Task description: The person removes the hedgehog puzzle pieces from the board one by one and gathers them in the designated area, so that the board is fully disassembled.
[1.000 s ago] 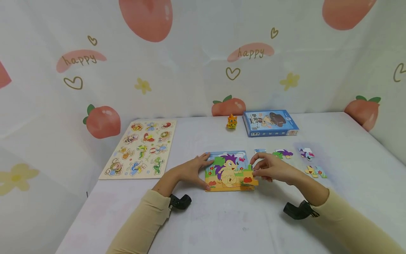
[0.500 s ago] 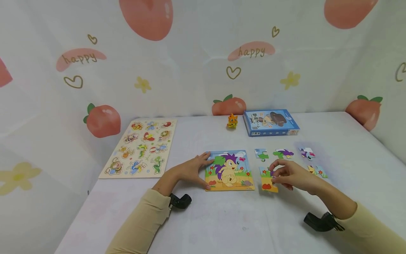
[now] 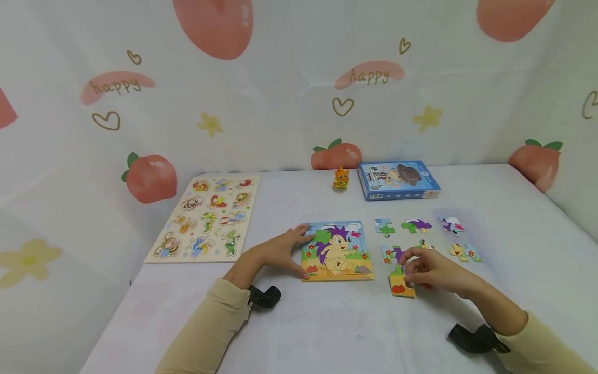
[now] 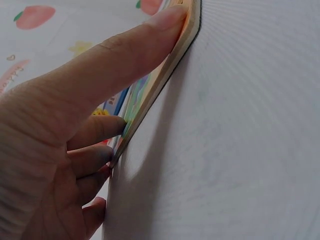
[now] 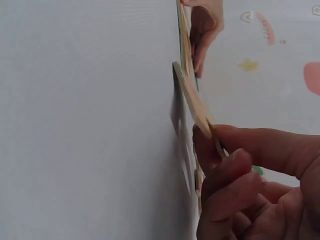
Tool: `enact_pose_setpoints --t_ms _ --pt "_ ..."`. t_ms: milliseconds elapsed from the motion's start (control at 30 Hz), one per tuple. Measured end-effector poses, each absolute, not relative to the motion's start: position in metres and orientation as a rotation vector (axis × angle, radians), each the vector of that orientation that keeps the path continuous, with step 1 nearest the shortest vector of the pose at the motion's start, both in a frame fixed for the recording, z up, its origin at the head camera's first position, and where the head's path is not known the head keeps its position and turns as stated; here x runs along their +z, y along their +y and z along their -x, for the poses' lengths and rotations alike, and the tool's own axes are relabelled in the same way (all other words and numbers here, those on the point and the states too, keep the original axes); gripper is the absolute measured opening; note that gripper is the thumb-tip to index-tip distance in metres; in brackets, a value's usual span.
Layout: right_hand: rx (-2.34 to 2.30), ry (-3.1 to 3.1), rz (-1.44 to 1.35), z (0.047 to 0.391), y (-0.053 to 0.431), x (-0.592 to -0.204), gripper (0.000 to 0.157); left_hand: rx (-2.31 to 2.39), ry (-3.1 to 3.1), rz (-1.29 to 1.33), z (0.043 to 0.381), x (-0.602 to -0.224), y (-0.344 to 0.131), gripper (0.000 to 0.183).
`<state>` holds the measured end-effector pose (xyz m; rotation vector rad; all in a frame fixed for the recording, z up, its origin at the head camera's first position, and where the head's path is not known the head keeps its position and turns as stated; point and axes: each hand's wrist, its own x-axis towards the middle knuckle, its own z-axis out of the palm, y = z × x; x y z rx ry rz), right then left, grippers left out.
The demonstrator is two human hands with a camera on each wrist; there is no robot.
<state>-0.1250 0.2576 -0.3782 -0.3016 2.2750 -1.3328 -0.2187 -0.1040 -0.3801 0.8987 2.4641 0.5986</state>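
Note:
My left hand spans the left side of a hedgehog puzzle board. Its thumb rests on the near corner, and the other fingertips touch the far left edge. In the left wrist view the thumb lies fairly straight over the board's edge. To the board's right, my right hand pinches a puzzle piece with green, orange and red print. That piece appears tilted over the tablecloth in the right wrist view. Behind it lies a puzzle piece with a red flower.
Several loose puzzle pieces lie right of the board, including a green one and a purple one. A wooden insect puzzle lies at left. At the back are a small orange toy figure and a blue box.
My right hand has carried the puzzle piece off the board's right side, then slightly toward me, uncovering the lower right of the board's picture. My left hand has stayed in place.

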Motion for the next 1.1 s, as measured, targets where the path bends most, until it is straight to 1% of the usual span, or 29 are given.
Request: enact_pose_setpoints --t_ms 100,300,400,667,900,1100 --pt "-1.319 2.300 0.321 0.1251 0.2568 -0.3808 0.035 0.603 2.468 -0.904 0.2187 -0.3809 -0.1039 0.096" --pt "-1.287 2.381 0.340 0.1251 0.2542 -0.3828 0.040 0.607 2.474 -0.910 0.2188 -0.3822 -0.1047 0.096" --pt "-1.253 2.443 0.349 0.1244 0.2525 -0.3820 0.041 0.600 2.477 -0.911 0.2189 -0.3832 -0.1049 0.096" --pt "-1.166 2.570 0.424 0.1243 0.2513 -0.3813 0.033 0.604 2.474 -0.893 0.2197 -0.3835 -0.1053 0.096" --pt "-1.158 2.549 0.445 0.1255 0.2533 -0.3814 0.031 0.610 2.476 -0.899 0.2199 -0.3837 -0.1057 0.095" --pt "-1.100 2.565 0.472 0.1235 0.2544 -0.3791 0.024 0.610 2.474 -0.895 0.2198 -0.3834 -0.1056 0.096"
